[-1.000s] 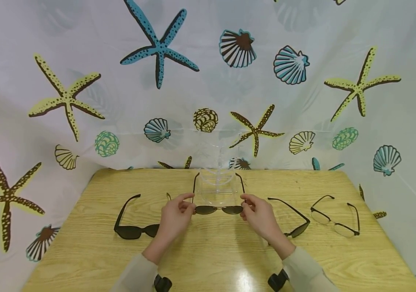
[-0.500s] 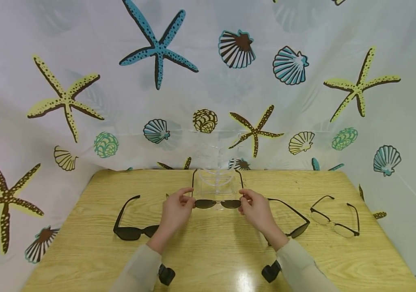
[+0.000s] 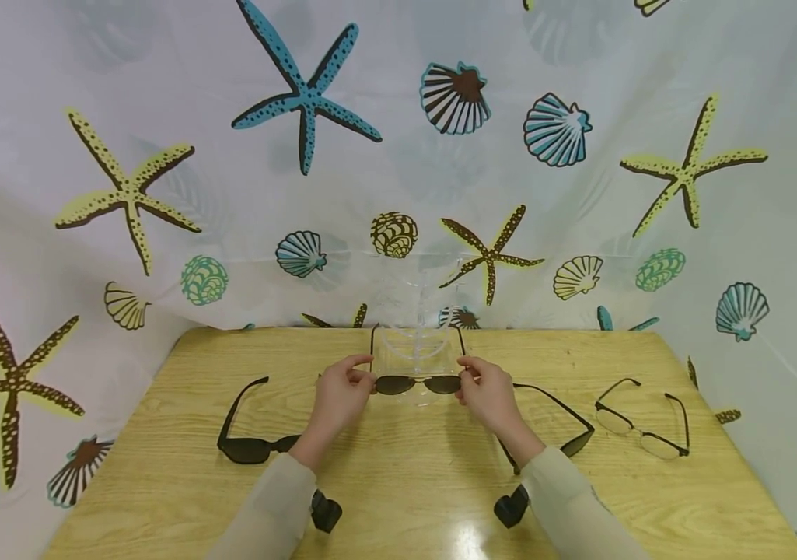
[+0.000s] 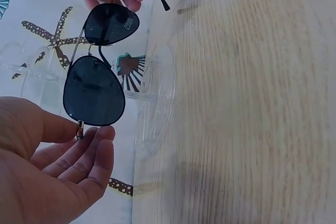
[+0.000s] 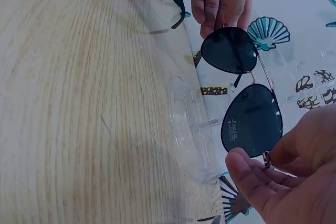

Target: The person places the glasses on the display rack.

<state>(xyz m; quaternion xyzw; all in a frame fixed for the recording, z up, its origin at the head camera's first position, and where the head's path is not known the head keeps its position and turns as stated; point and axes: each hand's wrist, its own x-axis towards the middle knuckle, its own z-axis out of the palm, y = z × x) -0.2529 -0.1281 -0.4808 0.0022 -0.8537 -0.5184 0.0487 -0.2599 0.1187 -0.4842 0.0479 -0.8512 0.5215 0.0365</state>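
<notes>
Dark aviator sunglasses (image 3: pixel 395 385) are held level between both hands, temples unfolded and pointing away from me. My left hand (image 3: pixel 342 395) pinches the frame's left hinge corner between thumb and fingers. At the opposite corner my right hand (image 3: pixel 491 397) has the same kind of grip. Right behind the lenses is a clear acrylic display stand (image 3: pixel 417 354), and the temples pass on either side of it. Small pale print shows on one lens (image 5: pixel 252 119) in the right wrist view. The left wrist view shows both dark lenses (image 4: pixel 94 90) in front of the stand's clear parts.
Black sunglasses (image 3: pixel 247 449) lie at left on the wooden table (image 3: pixel 405 482), partly behind my left arm. Another black pair (image 3: pixel 578 443) lies at right, partly covered by my right forearm. Beyond it are clear half-rim eyeglasses (image 3: pixel 660 445). A shell-print curtain (image 3: pixel 398 155) hangs behind.
Both hands have moved forward, away from me, carrying the aviator sunglasses closer to the clear stand. The grip is the same, and the other glasses have stayed put.
</notes>
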